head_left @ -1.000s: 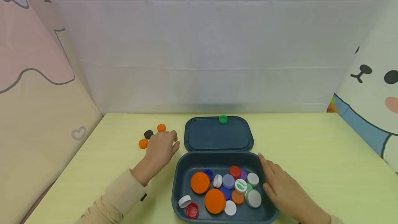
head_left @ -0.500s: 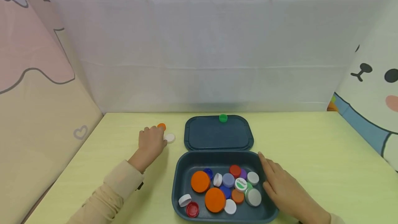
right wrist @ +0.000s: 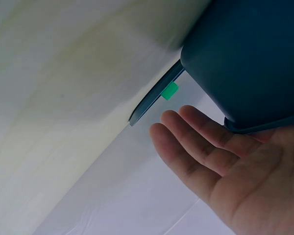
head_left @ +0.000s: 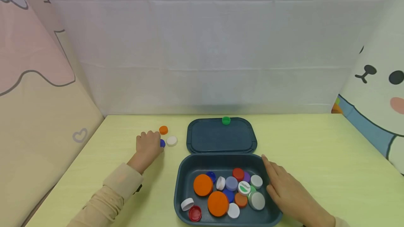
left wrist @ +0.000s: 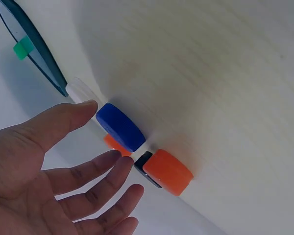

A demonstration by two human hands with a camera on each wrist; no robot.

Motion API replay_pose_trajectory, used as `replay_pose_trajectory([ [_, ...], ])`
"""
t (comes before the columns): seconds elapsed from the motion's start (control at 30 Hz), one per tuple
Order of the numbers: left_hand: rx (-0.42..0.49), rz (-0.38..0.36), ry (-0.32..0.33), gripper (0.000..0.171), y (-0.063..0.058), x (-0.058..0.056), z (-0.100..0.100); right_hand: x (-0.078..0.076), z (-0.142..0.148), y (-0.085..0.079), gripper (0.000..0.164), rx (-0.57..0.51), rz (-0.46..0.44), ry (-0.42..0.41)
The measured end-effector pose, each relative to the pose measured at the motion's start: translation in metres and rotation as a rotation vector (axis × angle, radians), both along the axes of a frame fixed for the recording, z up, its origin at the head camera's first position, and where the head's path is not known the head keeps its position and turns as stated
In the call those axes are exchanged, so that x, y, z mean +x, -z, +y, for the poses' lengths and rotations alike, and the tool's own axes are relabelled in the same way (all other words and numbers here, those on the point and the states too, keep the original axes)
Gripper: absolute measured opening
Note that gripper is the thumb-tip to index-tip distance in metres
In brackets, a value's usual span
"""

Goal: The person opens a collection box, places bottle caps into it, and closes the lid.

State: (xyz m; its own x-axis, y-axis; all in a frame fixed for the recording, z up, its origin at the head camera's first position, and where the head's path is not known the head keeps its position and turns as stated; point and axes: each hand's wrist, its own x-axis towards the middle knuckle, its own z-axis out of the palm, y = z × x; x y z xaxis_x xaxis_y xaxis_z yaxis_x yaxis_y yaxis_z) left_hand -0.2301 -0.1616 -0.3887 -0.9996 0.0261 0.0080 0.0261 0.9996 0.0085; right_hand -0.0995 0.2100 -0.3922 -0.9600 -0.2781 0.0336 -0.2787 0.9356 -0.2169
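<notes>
My left hand (head_left: 149,146) is low over the table, its thumb and fingers spread around a blue bottle cap (left wrist: 120,127). In the left wrist view the thumb tip lies at the cap's edge, while the index fingertip looks apart from it. Near it are a white cap (head_left: 172,140), an orange cap (head_left: 163,130), and, in the left wrist view, another orange cap (left wrist: 168,172) and a black cap (left wrist: 146,169). With fingers straight, my right hand (head_left: 288,192) rests along the right side of a dark blue box (head_left: 180,188) holding several coloured caps.
Behind the box lies its dark blue lid (head_left: 221,136), with a green cap (head_left: 226,120) at its far edge. A white cloth wall (head_left: 214,59) stands behind the table (head_left: 315,150). Printed cloth hangs at both sides.
My left hand moved left and slightly back toward me, uncovering the white cap and then the blue one; it now hides the left orange and black caps in the head view. The right hand stayed still.
</notes>
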Motion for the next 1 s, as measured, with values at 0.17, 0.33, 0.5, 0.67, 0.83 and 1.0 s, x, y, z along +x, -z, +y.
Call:
replay_pose_trajectory([
  [0.17,-0.003,-0.023,-0.004,0.038,0.004,-0.002,-0.002,-0.001,0.0,0.001,0.067,0.008,-0.023,0.013],
  [0.33,0.003,-0.037,-0.008,0.039,0.008,-0.006,-0.005,-0.001,-0.001,0.001,0.068,0.014,-0.076,0.038],
  [0.5,0.009,-0.029,-0.006,0.043,0.011,-0.008,-0.009,-0.001,-0.001,0.0,0.068,0.013,-0.082,0.04],
  [0.67,0.013,-0.031,-0.003,0.044,0.012,-0.008,-0.01,-0.001,-0.001,0.0,0.068,0.01,-0.07,0.033],
  [0.83,0.003,-0.041,0.001,0.043,0.011,-0.007,-0.011,-0.001,-0.001,0.0,0.068,0.009,-0.069,0.031],
  [1.0,0.017,-0.035,0.002,0.047,0.008,-0.005,-0.011,-0.001,-0.001,0.0,0.067,0.009,-0.061,0.027],
])
